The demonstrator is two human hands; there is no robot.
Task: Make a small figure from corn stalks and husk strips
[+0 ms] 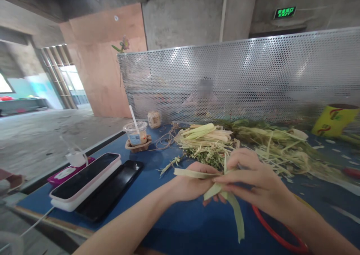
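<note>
Pale green husk strips [238, 219] cross one another between my two hands over the blue table. My left hand [194, 183] lies under them, palm partly up, its fingers curled round the strips; one strip runs across its palm toward the wrist. From the right, my right hand [250, 174] pinches the strips where they cross, thumb and fingertips together. One long strip hangs down below the hands. Just behind them lie a bunch of small dried greenery [209, 153] and a pile of pale husks [206, 133].
Phones [109, 191], a purple pack [66, 172] and a drink cup [135, 135] stand at left. Loose husks [289, 150] and a yellow roll [334, 120] lie at right, a red ring [277, 238] near my right forearm. Behind the perforated metal screen [239, 75] a person shows faintly.
</note>
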